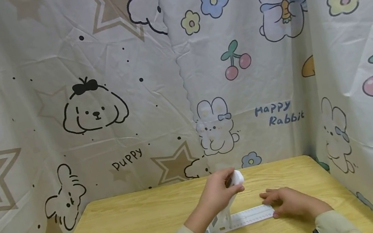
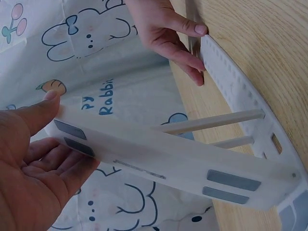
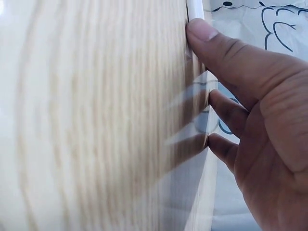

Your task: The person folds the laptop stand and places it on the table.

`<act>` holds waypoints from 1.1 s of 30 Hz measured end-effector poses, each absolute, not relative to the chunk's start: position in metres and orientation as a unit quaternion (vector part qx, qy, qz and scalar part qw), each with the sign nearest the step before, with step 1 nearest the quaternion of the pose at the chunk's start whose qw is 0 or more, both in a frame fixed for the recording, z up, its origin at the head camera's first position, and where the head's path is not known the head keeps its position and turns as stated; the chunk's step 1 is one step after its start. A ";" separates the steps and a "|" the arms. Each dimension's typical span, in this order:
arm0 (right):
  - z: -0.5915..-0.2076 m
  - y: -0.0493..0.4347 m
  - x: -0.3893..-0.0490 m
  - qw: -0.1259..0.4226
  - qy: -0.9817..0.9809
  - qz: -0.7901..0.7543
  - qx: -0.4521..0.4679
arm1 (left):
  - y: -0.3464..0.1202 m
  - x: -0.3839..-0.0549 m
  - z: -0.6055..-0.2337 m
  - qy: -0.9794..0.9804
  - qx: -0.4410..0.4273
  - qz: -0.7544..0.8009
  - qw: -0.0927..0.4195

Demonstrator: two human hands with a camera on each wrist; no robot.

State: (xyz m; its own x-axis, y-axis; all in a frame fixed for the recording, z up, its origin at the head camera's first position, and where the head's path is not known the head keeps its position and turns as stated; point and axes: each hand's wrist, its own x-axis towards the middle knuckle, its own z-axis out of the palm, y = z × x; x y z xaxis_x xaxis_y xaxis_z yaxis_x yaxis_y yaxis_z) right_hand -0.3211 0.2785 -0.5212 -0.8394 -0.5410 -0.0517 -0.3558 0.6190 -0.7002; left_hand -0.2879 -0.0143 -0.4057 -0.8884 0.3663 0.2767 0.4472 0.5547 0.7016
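Note:
A white folding laptop stand (image 1: 252, 215) is on the table, its notched base lying flat and its upper panel (image 2: 144, 149) tilted up. Two thin struts (image 2: 211, 121) run between the panel and the base. Grey pads show on the panel's outer face. My left hand (image 1: 218, 190) grips the panel's raised end, thumb on one edge and fingers on the other. At the base's right end, my right hand (image 1: 293, 201) holds the corners between thumb and fingers. Close up in the right wrist view, its thumb (image 3: 204, 33) presses the white edge and two fingertips meet the tabletop.
The wood-grain table (image 1: 126, 223) has a printed curtain (image 1: 153, 97) hanging behind it and along both sides. The table's back edge lies a short way beyond the stand.

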 end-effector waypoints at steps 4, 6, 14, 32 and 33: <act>-0.522 0.275 -0.316 0.121 0.895 -0.354 -0.243 | -0.017 -0.292 -0.407 -0.875 -0.252 -0.411 0.044; -0.524 0.271 -0.309 0.118 0.898 -0.352 -0.236 | -0.021 -0.295 -0.410 -0.872 -0.273 -0.405 0.040; -0.523 0.266 -0.283 0.101 0.913 -0.305 -0.253 | -0.034 -0.298 -0.418 -0.867 -0.346 -0.356 0.045; -0.529 0.270 -0.295 0.117 0.878 -0.373 -0.278 | -0.033 -0.301 -0.414 -0.853 -0.344 -0.390 0.054; -0.529 0.267 -0.293 0.116 0.880 -0.369 -0.277 | -0.034 -0.302 -0.415 -0.853 -0.345 -0.388 0.053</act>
State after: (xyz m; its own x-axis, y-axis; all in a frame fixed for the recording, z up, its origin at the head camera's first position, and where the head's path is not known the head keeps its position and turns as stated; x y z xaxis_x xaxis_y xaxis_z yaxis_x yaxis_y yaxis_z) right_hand -0.2925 0.2675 -0.5291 -0.8196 -0.5730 0.0005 -0.4021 0.5745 -0.7129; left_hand -0.3021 -0.0341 -0.4146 -0.7559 0.5477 0.3586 0.6302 0.4605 0.6251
